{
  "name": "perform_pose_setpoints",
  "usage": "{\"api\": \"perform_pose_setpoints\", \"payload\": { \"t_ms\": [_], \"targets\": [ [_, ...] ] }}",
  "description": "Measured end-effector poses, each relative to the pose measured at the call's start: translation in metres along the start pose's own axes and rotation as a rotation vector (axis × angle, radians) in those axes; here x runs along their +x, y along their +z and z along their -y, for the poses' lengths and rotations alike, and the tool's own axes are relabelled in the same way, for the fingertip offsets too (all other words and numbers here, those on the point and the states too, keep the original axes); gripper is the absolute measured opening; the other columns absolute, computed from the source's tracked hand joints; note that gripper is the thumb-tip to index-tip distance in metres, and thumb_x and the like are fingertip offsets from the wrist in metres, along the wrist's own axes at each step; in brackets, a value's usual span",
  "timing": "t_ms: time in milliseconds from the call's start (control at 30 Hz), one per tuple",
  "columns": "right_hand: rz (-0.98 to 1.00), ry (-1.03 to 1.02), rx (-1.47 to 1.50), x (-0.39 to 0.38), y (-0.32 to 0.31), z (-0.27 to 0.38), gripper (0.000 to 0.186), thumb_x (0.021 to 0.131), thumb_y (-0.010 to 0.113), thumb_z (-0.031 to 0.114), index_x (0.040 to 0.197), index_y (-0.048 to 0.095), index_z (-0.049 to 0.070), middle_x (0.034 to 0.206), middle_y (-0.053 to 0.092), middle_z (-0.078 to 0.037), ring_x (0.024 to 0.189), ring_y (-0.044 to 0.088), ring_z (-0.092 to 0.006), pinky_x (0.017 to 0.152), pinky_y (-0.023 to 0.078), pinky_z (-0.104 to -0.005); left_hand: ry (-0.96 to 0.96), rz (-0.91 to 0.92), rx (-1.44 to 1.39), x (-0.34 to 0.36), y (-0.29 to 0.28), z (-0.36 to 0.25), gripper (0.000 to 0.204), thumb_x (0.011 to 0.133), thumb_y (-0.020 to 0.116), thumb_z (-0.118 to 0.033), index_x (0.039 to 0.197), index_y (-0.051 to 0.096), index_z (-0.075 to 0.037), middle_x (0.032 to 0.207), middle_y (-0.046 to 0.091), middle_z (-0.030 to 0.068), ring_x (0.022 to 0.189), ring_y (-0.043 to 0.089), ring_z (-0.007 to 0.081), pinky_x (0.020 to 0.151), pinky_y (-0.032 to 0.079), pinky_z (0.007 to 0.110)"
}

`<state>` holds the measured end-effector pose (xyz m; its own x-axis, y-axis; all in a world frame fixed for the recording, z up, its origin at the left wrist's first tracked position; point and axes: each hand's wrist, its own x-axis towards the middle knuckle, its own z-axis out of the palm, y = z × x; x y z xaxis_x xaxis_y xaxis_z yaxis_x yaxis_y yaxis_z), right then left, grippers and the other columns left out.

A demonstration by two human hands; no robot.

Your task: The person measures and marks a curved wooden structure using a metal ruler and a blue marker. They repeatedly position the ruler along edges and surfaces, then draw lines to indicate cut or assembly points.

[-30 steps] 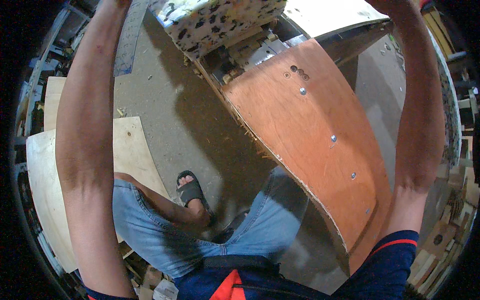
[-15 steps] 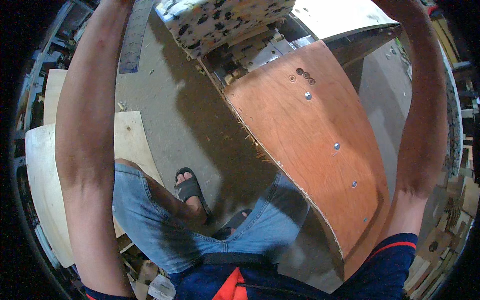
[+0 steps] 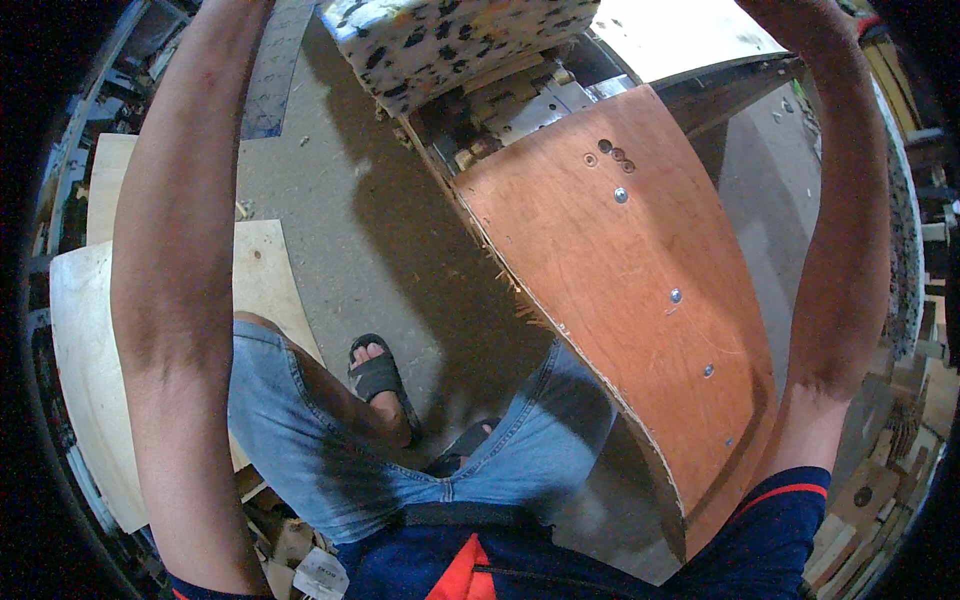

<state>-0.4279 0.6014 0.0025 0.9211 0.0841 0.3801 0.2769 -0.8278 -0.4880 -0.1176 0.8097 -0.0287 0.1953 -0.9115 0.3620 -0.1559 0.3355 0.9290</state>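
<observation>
Both my forearms stretch up past the top edge. My left forearm (image 3: 175,280) runs along the left side, and its hand lies beyond the picture. My right forearm (image 3: 845,220) rises on the right and bends inward at the top, where a part of my right hand (image 3: 795,20) shows next to a pale bright panel (image 3: 680,35); its fingers are cut off. Between my arms is a reddish-brown plywood panel (image 3: 610,270) with several bolts and holes. Beyond it a speckled foam block (image 3: 460,45) sits near a metal plate with holes (image 3: 540,112).
Pale plywood sheets (image 3: 265,265) lean or lie at the left. A flat marked strip (image 3: 272,90) is beside my left forearm. Wood offcuts (image 3: 870,510) are piled at the lower right, more at the lower left. My sandalled foot (image 3: 380,385) stands on the concrete floor (image 3: 330,200).
The view has shifted slightly, so the foam block and plywood panel sit a little farther right. My right forearm appears slightly more to the left. Otherwise little differs.
</observation>
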Motion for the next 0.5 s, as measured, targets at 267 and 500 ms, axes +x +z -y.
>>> {"api": "perform_pose_setpoints", "payload": {
  "t_ms": [267,500],
  "targets": [
    [-0.029,0.005,0.081,0.0,0.005,-0.021,0.023,0.098,0.063,0.027,0.109,0.064,0.007,0.099,0.069,-0.007,0.093,0.066,-0.0169,0.081,0.057,-0.0351,-0.026,-0.193,0.09,0.005,0.022,0.002,0.031,0.098,0.061,-0.03,0.112,0.059,-0.002,0.076,0.057,0.0001,0.062,0.048,0.012,0.053,0.038,0.029],
    [-0.04,0.122,0.021,0.001,0.01,0.004,0.025,0.097,0.064,0.028,0.109,0.064,0.007,0.099,0.07,-0.007,0.093,0.067,-0.0179,0.08,0.057,-0.0355,-0.07,-0.219,0.04,0.0,0.018,0.003,0.03,0.1,0.057,-0.028,0.113,0.059,-0.001,0.079,0.055,0.0001,0.063,0.046,0.0119,0.054,0.036,0.028]
  ]
}}
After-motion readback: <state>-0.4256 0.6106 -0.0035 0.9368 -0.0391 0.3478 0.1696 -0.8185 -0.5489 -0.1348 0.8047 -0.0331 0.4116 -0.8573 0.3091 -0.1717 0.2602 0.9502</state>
